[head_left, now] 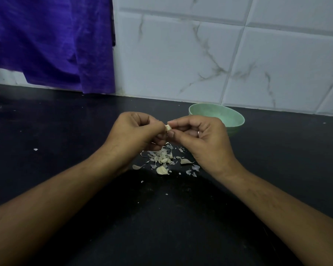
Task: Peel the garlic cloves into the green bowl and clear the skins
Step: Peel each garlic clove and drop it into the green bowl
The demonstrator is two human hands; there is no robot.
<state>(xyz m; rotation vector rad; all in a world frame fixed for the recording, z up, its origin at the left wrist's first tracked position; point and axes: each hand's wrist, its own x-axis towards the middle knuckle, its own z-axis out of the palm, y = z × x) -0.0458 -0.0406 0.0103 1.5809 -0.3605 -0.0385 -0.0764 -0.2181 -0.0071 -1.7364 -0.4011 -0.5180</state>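
A small pale garlic clove (168,127) is held above the black counter between both hands. My left hand (136,131) pinches it from the left with curled fingers. My right hand (198,134) pinches its right end between thumb and forefinger. Below the hands lies a pile of papery garlic skins (160,158) with a few cloves, one clove (162,170) nearest me and another clove (185,161) to the right. The green bowl (233,116) stands behind my right hand, partly hidden by it; the visible part of its inside shows nothing.
The black counter (65,131) runs to a white marbled tile wall (238,54). A purple cloth (50,41) hangs at the back left, reaching the counter. Stray skin flecks (35,149) lie to the left.
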